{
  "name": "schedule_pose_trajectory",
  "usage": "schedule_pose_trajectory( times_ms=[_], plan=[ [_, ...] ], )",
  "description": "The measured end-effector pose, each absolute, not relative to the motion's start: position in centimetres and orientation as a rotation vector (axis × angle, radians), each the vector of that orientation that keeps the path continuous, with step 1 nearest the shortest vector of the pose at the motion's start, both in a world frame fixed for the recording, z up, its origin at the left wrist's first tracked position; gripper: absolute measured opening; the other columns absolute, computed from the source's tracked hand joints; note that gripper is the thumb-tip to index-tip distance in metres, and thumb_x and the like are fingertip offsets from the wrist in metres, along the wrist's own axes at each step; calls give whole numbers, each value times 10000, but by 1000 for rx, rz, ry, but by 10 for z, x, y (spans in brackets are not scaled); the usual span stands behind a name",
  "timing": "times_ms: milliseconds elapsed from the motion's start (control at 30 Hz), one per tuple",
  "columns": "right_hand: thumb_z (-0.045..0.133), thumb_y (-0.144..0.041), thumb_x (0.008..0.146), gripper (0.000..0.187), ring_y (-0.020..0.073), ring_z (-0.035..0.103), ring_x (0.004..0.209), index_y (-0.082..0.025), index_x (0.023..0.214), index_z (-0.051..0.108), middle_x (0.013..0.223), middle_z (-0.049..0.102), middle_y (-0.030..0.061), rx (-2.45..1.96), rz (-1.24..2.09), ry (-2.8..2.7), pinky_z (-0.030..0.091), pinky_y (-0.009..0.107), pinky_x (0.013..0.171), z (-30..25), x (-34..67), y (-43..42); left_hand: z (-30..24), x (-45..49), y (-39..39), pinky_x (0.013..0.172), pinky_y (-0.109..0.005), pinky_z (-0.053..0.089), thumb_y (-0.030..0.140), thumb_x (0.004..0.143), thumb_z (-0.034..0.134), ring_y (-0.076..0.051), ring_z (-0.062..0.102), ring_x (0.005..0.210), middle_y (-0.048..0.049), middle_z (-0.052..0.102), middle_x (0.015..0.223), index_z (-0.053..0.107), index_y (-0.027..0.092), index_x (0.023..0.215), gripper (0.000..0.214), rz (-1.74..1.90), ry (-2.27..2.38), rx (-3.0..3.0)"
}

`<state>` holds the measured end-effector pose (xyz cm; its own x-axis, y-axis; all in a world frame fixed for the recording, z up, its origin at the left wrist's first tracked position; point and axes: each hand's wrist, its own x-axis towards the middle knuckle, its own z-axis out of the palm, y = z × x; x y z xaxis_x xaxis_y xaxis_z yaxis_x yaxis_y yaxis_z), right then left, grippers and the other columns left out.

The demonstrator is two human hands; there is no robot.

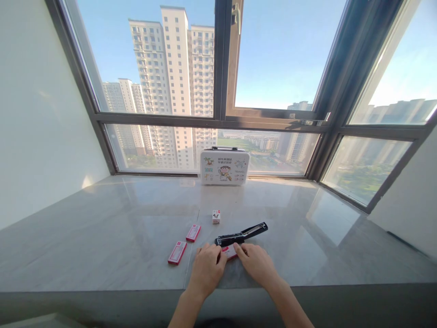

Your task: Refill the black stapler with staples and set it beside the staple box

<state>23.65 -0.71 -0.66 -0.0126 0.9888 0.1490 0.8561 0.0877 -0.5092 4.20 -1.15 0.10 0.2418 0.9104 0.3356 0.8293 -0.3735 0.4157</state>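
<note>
A small red-and-white staple box point(229, 252) is held low over the sill between my two hands. My left hand point(209, 266) closes on its left end with thumb and fingers. From the other side, my right hand point(256, 262) grips the right end, its thumb along the top. Directly behind the box lies a black stapler point(241, 235), opened out wide with its metal staple channel showing. Left of my hands rest two more red-and-white boxes, a nearer box point(177, 253) and a farther box point(193, 233). A small white cube-shaped box point(216, 217) stands behind them.
A white case with cartoon prints point(224, 167) stands upright against the window. All of this is on a glossy grey marble sill point(102, 237), whose front edge runs just under my wrists. Dark window frames point(220, 122) and pale walls enclose it.
</note>
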Motion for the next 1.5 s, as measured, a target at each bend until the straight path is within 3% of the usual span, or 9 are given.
schedule_pose_trajectory(
  times_ms=[133, 233, 333, 633, 867, 1033, 1167, 1367, 1500],
  plan=[
    [534, -680, 907, 527, 193, 563, 537, -212, 673, 598, 571, 598, 33, -1780, 618, -1701, 292, 263, 490, -18, 284, -2, 3, 40, -12, 770, -335, 372, 383, 1013, 377, -196, 611, 788, -11, 684, 823, 662, 263, 977, 311, 872, 1585, 2234],
    [623, -723, 812, 578, 137, 435, 363, -208, 1074, 618, 568, 584, -27, -1684, 971, -1368, 240, 235, 376, -20, 321, 6, 1, 41, -11, 838, -356, 383, 442, 997, 425, -224, 642, 931, -34, 721, 1013, 638, 306, 1232, 345, 891, 1582, 2234],
    [677, -706, 777, 722, 89, 358, 347, -225, 1291, 521, 668, 611, -38, -1380, 1124, -1221, 175, 206, 351, -9, 332, 19, -3, 45, -7, 861, -368, 377, 429, 989, 448, -239, 645, 992, -41, 725, 1071, 644, 312, 1244, 342, 876, 1627, 2224],
    [847, -561, 665, 500, 70, 301, 472, -177, 900, 630, 528, 382, -113, -1042, 1091, -1609, 207, 201, 450, 31, 251, 73, -1, 51, -6, 814, -378, 350, 461, 982, 457, -252, 642, 932, -25, 724, 1005, 657, 308, 1093, 275, 831, 1698, 2266],
    [840, -487, 671, 405, 78, 377, 473, -160, 850, 683, 524, 488, -97, -1236, 998, -2044, 213, 202, 450, 22, 224, 86, 8, 61, -14, 804, -426, 348, 538, 931, 519, -299, 612, 894, -66, 709, 945, 666, 268, 1016, 319, 742, 1731, 2373],
    [828, -501, 686, 410, 84, 384, 475, -165, 874, 688, 524, 484, -98, -1261, 959, -2052, 210, 210, 457, 21, 229, 85, 14, 49, -25, 834, -424, 346, 384, 942, 562, -266, 598, 933, -20, 711, 1000, 650, 363, 1184, 258, 718, 1506, 2553],
    [833, -511, 694, 434, 83, 381, 486, -167, 907, 677, 534, 460, -104, -1283, 937, -2070, 207, 217, 464, 17, 232, 86, 12, 9, -34, 864, -407, 366, 357, 884, 648, -253, 581, 955, -20, 656, 928, 709, 307, 946, 101, 825, 1711, 2509],
    [828, -516, 714, 436, 92, 410, 509, -170, 926, 667, 542, 453, -101, -1308, 897, -2077, 256, 221, 496, 13, 232, 87, -2, -62, -13, 995, -457, 405, 376, 825, 677, -295, 519, 1187, -71, 593, 1254, 597, 218, 782, 182, 1027, 1964, 2371],
    [821, -514, 721, 421, 96, 425, 521, -173, 912, 663, 550, 457, -97, -1325, 857, -2077, 267, 221, 505, 13, 231, 85, -21, -72, 10, 1134, -438, 370, 355, 898, 573, -264, 327, 1450, -98, 440, 1500, 588, 204, 1113, 263, 981, 1703, 2368]
  ],
)
